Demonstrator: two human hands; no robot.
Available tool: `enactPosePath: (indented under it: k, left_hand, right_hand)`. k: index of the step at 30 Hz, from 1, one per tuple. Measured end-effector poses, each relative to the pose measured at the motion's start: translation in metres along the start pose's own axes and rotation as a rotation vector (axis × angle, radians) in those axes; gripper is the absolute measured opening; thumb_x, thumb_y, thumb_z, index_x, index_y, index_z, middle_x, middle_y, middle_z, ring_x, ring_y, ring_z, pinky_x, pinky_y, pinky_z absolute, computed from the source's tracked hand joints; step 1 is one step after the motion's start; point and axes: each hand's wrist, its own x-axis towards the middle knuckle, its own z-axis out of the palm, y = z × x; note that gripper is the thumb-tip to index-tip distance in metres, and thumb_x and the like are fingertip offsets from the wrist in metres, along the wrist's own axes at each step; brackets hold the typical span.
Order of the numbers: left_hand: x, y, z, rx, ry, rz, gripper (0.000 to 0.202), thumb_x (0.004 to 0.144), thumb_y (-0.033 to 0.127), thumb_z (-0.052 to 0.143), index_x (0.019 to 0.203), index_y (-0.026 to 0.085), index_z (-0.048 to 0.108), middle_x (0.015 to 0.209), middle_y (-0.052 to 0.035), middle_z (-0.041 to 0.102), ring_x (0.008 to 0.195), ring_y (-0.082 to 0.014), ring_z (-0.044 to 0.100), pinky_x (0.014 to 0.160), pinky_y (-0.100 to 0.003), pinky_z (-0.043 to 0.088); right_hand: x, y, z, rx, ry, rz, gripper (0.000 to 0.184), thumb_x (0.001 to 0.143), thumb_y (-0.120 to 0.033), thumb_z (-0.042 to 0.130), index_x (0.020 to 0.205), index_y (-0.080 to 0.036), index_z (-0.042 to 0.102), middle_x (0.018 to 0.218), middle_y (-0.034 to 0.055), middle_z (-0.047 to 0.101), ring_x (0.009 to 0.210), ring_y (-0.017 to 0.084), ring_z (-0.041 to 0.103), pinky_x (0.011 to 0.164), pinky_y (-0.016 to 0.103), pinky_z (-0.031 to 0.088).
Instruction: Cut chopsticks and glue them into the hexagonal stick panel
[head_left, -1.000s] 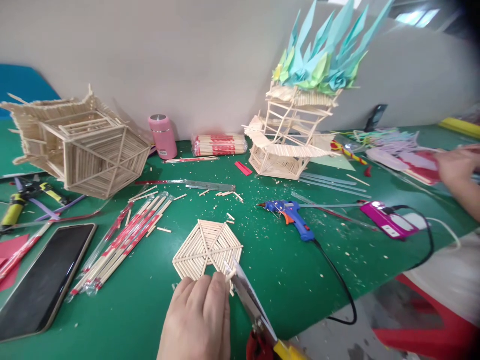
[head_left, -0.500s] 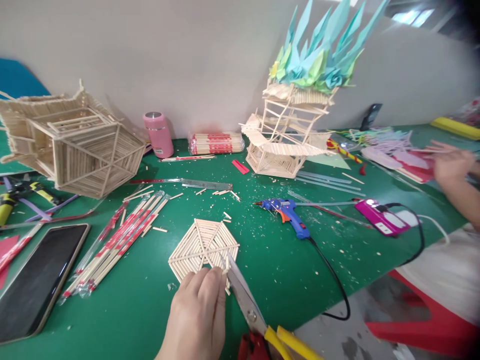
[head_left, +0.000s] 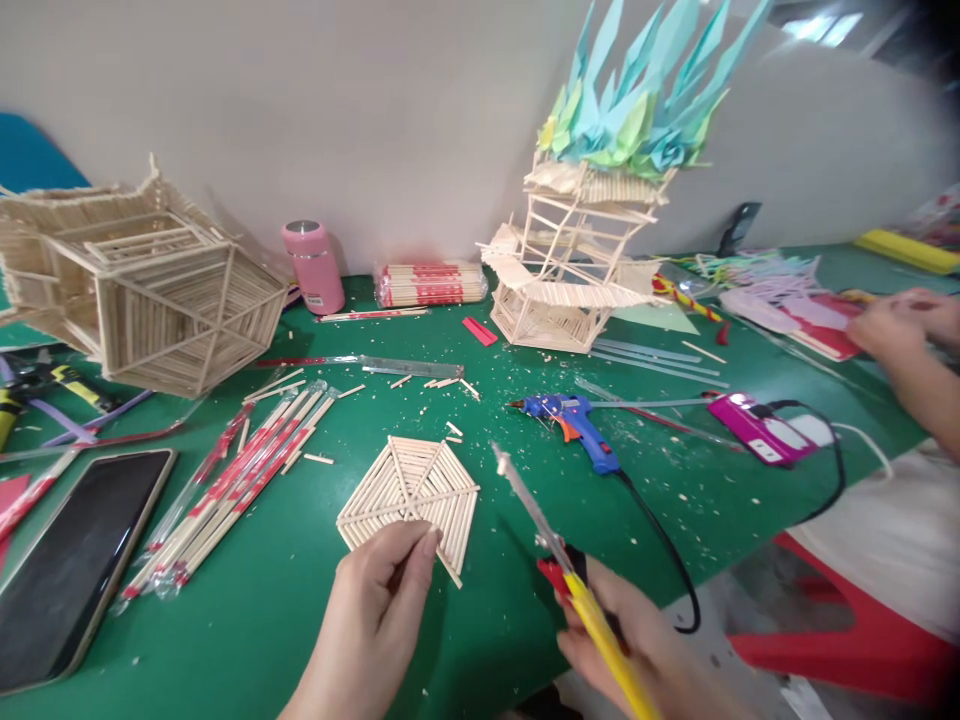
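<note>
My left hand (head_left: 375, 600) pinches the near edge of a flat hexagonal panel of wooden sticks (head_left: 409, 490) that lies on the green table (head_left: 285, 620). To the right, my right hand (head_left: 637, 650) grips scissors (head_left: 559, 555) with red and yellow handles. Their blades are closed and point up and left, lifted clear of the panel.
A large stick house (head_left: 142, 290) lies at the left, a stick tower topped with paper cranes (head_left: 592, 230) at the back. A blue glue gun (head_left: 577, 430) with a black cord, wrapped chopsticks (head_left: 240, 480), a phone (head_left: 67, 560) and a pink bottle (head_left: 313, 265) lie around. Another person's hands (head_left: 900, 325) work at the right.
The scissors have come away from the panel's near edge, moving up and to the right. My right hand has come into view. My left hand still holds the panel.
</note>
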Motion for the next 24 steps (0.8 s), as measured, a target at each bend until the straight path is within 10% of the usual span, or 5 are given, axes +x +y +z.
enactPosePath:
  k: [7,24]
  left_hand:
    - [0.017,-0.043,-0.031,0.754,0.205,0.271,0.029,0.090,0.028,0.035,0.084,0.019,0.063,0.072,-0.0034,0.062,0.063,-0.0173,0.058,0.057,-0.028,0.040]
    - [0.031,-0.097,-0.053,0.810,0.327,0.190,0.027,0.087,0.029,0.041,0.092,0.018,0.065,0.085,-0.0093,0.062,0.077,-0.0254,0.058,0.067,-0.037,0.043]
  right_hand:
    - [0.032,0.017,-0.015,-0.577,-0.031,0.173,0.028,0.078,-0.033,0.047,0.101,-0.017,0.046,0.063,0.0015,0.060,0.056,0.023,0.061,0.047,0.030,0.040]
    - [0.040,0.010,-0.022,-0.612,0.084,-0.112,0.034,0.075,-0.043,0.053,0.097,-0.018,0.045,0.069,0.0025,0.056,0.058,0.019,0.060,0.049,0.029,0.046]
